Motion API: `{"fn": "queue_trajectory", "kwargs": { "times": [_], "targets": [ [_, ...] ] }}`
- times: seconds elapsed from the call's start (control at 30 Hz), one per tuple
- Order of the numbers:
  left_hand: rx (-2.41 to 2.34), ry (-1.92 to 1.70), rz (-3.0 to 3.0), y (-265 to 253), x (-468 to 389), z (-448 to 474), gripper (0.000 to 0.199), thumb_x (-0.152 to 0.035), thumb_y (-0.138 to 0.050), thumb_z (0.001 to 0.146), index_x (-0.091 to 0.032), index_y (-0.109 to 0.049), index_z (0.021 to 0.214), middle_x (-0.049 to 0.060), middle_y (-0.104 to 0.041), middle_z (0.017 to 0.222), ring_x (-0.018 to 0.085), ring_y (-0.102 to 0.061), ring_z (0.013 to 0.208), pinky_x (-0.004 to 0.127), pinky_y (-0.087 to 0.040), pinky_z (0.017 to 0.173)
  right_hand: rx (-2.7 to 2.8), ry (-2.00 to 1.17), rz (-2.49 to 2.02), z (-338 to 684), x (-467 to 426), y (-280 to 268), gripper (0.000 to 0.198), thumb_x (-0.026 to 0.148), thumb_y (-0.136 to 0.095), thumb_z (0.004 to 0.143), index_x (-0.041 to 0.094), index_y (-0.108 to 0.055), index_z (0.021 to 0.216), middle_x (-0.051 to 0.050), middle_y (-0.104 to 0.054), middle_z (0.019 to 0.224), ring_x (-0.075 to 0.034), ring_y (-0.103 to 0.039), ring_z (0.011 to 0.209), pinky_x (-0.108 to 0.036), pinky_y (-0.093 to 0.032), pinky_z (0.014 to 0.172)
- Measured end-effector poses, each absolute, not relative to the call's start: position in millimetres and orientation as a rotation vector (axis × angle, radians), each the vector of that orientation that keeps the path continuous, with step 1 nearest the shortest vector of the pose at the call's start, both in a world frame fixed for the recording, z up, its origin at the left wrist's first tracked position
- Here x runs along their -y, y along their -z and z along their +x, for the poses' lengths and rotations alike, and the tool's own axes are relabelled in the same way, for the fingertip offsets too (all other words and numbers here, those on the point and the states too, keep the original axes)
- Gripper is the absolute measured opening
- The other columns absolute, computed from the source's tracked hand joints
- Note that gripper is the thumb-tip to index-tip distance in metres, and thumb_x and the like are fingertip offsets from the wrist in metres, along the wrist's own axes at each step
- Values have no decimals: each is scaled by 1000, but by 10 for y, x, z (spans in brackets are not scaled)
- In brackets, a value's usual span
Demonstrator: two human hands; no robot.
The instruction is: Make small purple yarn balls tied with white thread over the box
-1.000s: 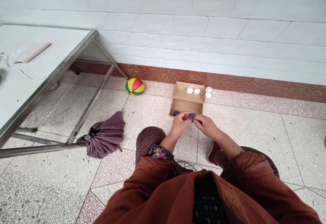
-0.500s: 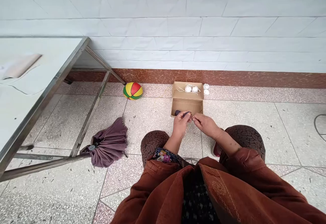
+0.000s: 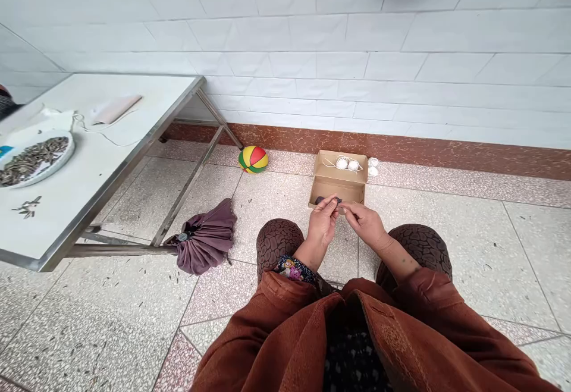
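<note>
My left hand [image 3: 323, 225] is closed in a pinch on a small dark piece [image 3: 338, 200], perhaps knitting or yarn; its kind is too small to make out. Right beside it, my right hand [image 3: 367, 224] has its thumb and forefinger pressed together at the end of that piece. What lies between those fingertips is hidden. Both hands are over the front edge of an open cardboard box [image 3: 342, 190] on the floor. A dark lump [image 3: 319, 200] shows just behind the left fingers. White balls of string [image 3: 342, 163] rest in the box's raised lid.
More white balls [image 3: 373, 166] lie right of the box, near the wall. A striped ball [image 3: 253, 159] sits by a leg of the metal-framed table [image 3: 147, 97]. On the table is a tray [image 3: 66, 157] of seed-like bits. A folded purple umbrella [image 3: 207, 237] leans below.
The view has swung left, bringing the tray on the table into sight. My hands stay together over the box's front edge, with only small finger movement.
</note>
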State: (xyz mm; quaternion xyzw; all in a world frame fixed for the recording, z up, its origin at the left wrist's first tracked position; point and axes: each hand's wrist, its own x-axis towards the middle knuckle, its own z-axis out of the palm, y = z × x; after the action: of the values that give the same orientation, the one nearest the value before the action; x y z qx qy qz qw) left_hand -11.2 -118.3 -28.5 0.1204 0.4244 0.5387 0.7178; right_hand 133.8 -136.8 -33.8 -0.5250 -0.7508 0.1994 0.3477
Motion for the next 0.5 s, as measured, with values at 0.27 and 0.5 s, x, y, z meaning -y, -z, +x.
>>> {"fn": "queue_trajectory", "kwargs": {
  "times": [0.27, 0.5],
  "targets": [
    [-925, -1117, 352, 211, 1377, 84, 30, -31, -87, 71, -18, -75, 95, 5, -74, 99, 11, -65, 83, 23, -48, 74, 1778, -595, -1347, 1589, 1511, 268, 23, 33, -54, 99, 25, -76, 102, -5, -80, 102, -23, -75, 93, -37, -59, 87],
    [-958, -986, 601, 128, 1506, -66, 36, -31, -93, 62, -18, -79, 93, 5, -76, 99, 11, -64, 84, 24, -46, 76, 1845, -680, -1428, 1670, 1617, 167, 20, 38, -61, 95, 24, -74, 91, -2, -76, 81, -19, -70, 71, -29, -51, 67]
  ]
}}
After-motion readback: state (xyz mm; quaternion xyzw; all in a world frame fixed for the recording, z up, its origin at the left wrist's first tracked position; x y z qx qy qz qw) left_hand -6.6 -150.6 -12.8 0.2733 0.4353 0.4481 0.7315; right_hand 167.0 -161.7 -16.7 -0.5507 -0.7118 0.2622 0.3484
